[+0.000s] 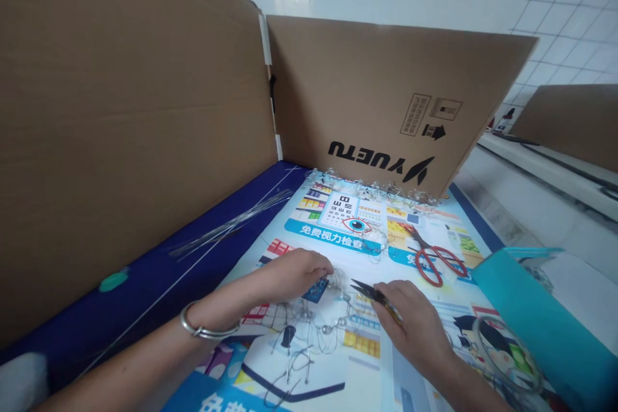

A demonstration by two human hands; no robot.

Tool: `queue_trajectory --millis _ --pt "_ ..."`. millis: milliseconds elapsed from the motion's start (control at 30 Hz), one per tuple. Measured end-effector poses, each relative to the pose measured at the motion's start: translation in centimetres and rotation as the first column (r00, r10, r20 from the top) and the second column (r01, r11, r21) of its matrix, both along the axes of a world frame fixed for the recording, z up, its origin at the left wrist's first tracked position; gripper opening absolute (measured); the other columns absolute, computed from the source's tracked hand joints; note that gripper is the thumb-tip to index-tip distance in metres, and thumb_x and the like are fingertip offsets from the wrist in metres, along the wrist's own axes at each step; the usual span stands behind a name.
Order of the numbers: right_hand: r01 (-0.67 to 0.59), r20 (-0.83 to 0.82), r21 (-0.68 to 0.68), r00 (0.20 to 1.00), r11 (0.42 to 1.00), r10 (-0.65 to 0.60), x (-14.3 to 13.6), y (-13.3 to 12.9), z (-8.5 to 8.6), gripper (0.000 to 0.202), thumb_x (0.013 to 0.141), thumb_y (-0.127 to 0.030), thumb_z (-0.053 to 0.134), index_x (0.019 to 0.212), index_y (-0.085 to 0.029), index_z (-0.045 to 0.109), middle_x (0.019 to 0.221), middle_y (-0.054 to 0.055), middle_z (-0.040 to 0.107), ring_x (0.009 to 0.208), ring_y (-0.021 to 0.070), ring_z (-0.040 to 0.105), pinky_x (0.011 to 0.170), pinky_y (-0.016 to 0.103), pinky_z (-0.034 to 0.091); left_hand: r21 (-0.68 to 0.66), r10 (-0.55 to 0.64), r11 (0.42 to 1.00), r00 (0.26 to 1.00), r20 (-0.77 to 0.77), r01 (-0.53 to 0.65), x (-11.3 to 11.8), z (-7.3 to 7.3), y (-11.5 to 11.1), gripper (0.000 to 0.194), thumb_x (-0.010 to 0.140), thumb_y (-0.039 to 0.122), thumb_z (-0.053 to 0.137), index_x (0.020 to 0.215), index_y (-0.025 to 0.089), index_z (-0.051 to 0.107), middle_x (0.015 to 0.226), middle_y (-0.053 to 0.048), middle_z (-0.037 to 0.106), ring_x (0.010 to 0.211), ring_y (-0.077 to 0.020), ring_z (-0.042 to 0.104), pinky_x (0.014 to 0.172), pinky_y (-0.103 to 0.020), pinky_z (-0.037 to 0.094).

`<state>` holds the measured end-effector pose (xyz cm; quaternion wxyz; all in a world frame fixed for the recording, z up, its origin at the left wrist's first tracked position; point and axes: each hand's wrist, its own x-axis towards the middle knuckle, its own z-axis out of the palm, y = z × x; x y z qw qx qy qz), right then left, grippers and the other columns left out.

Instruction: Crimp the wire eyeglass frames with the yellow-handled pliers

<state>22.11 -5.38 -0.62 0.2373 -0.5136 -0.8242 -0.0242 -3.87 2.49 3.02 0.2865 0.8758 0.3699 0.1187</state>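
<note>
The blue-covered bench (pixel 212 270) lies before me, with a tall cardboard panel (pixel 130 116) along its left side and a second board (pixel 357 84), printed YUETU upside down, standing across the far end. A colourful poster (pixel 333 236) covers much of the bench. At my right sits a turquoise box (pixel 541 315), and a bundle of straight wires (pixel 236 222) lies left of the poster. My right hand (pixel 415 322) is closed around the pliers; my left hand (pixel 294 273) is pinched narrow at the upper edge of the beaded wire. Red-handled scissors (pixel 425 246) lie beyond my right hand. The beaded wire (pixel 327 329) is over the poster, between my hands. The pliers (pixel 374 294) point toward it, tips just beside it. A bangle (pixel 212 335) circles my left wrist.
</note>
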Motion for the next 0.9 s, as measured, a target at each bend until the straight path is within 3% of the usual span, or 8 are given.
queue_trajectory --millis 233,467,700,900 --pt "-0.028 0.081 0.005 0.996 1.0 0.027 0.0 -0.1 0.1 0.025 0.085 -0.031 0.048 0.107 -0.022 0.056 0.091 0.007 0.058 0.085 0.0207 0.052 0.075 0.034 0.043 -0.05 -0.04 0.998 0.999 0.032 0.041 -0.5 -0.8 0.6 0.033 0.081 0.013 0.037 0.099 0.019 0.063 0.09 -0.003 0.066 0.08 -0.0156 0.059 0.068 -0.021 0.043" --pt "-0.043 0.178 0.005 0.983 0.999 0.042 -0.1 -0.2 0.0 0.025 0.085 -0.029 0.048 0.107 -0.022 0.057 0.09 0.007 0.057 0.085 0.0214 0.051 0.076 0.036 0.04 -0.207 -0.02 0.978 0.998 0.063 0.032 -0.5 -1.9 1.3 0.036 0.079 0.01 0.034 0.101 0.016 0.062 0.088 -0.004 0.066 0.072 -0.0138 0.062 0.061 -0.019 0.044" --pt "-0.039 0.22 -0.021 0.975 0.999 0.043 -0.2 -0.2 0.3 0.025 0.086 -0.03 0.047 0.107 -0.022 0.057 0.09 0.008 0.056 0.086 0.0219 0.05 0.075 0.036 0.04 -0.087 -0.196 0.976 0.978 0.065 0.201 -0.9 -1.1 1.7 0.033 0.078 0.01 0.043 0.104 0.02 0.062 0.098 -0.004 0.061 0.081 -0.0139 0.057 0.072 -0.02 0.042" --pt "-0.044 0.223 -0.012 0.974 0.999 0.046 -0.2 -0.3 0.3 0.026 0.085 -0.03 0.048 0.108 -0.022 0.057 0.091 0.008 0.057 0.086 0.0218 0.05 0.075 0.036 0.04 -0.152 -0.234 0.956 0.965 0.117 0.25 -1.6 -1.2 2.2 0.032 0.08 0.012 0.047 0.108 0.021 0.06 0.101 -0.003 0.06 0.088 -0.0138 0.055 0.077 -0.021 0.041"
